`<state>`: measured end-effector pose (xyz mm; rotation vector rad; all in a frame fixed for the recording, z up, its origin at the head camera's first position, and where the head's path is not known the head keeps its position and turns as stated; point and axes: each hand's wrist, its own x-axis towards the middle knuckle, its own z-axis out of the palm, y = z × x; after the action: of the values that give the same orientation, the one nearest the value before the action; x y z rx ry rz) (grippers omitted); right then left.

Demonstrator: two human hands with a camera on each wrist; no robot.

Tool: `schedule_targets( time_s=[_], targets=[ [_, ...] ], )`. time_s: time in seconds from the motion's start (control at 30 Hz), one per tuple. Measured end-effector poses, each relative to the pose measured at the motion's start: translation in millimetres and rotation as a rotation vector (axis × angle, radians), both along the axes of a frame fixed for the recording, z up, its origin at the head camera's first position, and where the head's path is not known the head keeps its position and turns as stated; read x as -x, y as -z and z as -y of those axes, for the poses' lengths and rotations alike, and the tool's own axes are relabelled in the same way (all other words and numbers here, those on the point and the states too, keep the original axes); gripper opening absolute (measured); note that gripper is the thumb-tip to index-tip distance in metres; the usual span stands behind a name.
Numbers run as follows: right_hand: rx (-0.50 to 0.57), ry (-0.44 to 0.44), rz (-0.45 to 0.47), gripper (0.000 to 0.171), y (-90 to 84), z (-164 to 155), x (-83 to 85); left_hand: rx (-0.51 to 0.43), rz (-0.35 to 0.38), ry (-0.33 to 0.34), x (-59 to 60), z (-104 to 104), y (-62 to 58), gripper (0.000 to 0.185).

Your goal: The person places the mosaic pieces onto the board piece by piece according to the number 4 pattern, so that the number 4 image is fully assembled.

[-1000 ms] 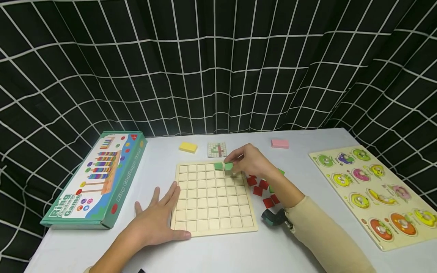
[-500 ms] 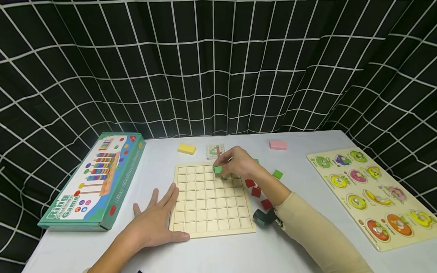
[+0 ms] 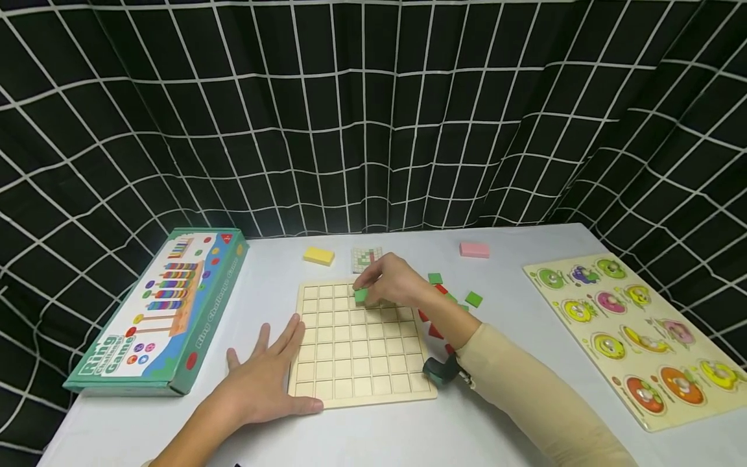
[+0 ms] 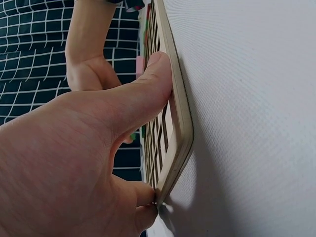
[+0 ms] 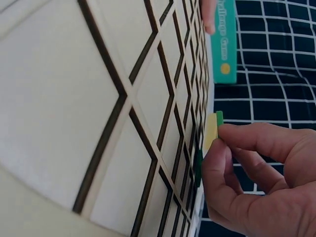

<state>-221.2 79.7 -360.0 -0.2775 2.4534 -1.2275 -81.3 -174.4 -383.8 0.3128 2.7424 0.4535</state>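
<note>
My right hand [image 3: 397, 280] pinches a green square tile [image 3: 361, 296] between thumb and fingertips, close over the upper middle of the wooden grid board [image 3: 344, 401]. In the right wrist view the tile [image 5: 219, 118] stands tilted, its pale wooden face showing. A second green tile [image 5: 198, 165] sits at the board's surface just below those fingertips; in the head view the hand hides it. At the board's lower left corner, my left hand [image 3: 262, 383] lies with fingers spread along the left side. Its thumb [image 4: 155, 74] rests on the near rim.
Loose green tiles [image 3: 474, 299] and red tiles [image 3: 435, 331] lie right of the board, partly behind the right forearm. Behind it are a pattern card [image 3: 366, 259], a yellow block [image 3: 319, 256] and a pink block [image 3: 474, 250]. A game box [image 3: 169, 311] stands left, a fruit puzzle [image 3: 636, 337] right.
My right hand has carried the pinched green tile leftward and slightly nearer along the board's top rows. It now covers the green tile seen in the top row earlier. The left hand stays put.
</note>
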Motion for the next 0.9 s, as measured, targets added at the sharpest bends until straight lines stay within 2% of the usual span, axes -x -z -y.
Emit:
schedule_targets(
  time_s=[0.4,0.9],
  targets=[
    [-0.052,-0.046,-0.026,0.031,2.7,10.4,2.2,0.019,-0.014,0.014,-1.3,1.1,-0.4,0.134],
    [-0.142,-0.061,-0.062,0.031,3.1,17.3,4.5,0.027,-0.016,0.012,-0.2,0.9,-0.1,0.135]
  ],
)
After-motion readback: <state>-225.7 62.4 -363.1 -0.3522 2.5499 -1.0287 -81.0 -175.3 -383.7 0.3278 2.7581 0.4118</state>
